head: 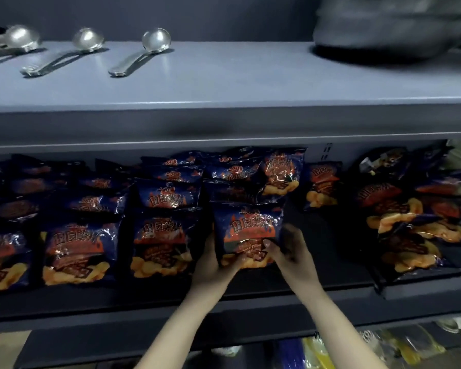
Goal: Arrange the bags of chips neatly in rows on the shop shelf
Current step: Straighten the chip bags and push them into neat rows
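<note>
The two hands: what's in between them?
A shiny dark blue chip bag; the left hand and right hand grip its lower sides, in the head view.

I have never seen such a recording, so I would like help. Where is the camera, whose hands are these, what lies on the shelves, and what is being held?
There is no machine here: a person works with two bare hands. The only picture comes from a camera worn on the person's head, looking forward and down. The left hand and the right hand both grip one shiny dark blue chip bag with orange print by its lower part, at the front of a row on the dark middle shelf. To its left, similar bags are set in tidy rows. To its right, others lie in a loose pile. On the grey upper shelf lie shiny metal ladles and a dark object too blurred to name.
</note>
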### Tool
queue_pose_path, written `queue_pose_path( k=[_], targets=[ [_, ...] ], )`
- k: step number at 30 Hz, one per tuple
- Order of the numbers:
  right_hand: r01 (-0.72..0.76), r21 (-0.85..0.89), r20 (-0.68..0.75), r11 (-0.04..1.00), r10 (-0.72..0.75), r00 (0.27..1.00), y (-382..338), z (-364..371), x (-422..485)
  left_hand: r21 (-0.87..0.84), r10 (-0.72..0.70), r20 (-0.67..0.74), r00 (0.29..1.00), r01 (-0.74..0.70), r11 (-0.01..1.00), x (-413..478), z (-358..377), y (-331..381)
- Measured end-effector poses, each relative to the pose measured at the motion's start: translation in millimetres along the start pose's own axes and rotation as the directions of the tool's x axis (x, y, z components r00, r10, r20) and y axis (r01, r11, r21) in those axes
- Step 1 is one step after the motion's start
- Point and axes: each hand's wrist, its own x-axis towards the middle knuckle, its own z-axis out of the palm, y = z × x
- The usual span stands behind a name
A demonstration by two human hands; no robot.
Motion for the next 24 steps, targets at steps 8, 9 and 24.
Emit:
queue_pose_path(
  k=[8,9,24],
  targets=[
    [0.121,-0.302,-0.016,0.946,-0.132,0.991,23.1,31.0,-3.0,0.277,0.127,-0.184,0.975,-0.073,0.958,-1.9,21.8,-19.0],
    [0.129,-0.337,0.000,0.933,-0.137,0.991,24.6,32.2,-2.7,0.287,0.140,-0.194,0.971,-0.081,0.955,-2.7,23.3,-21.1],
    [0.105,-0.422,-0.148,0.901,-0.183,0.972,23.4,36.4,-12.4,0.509,0.366,-0.087,0.927,-0.274,0.816,-5.9,24.6,-38.6]
  ],
)
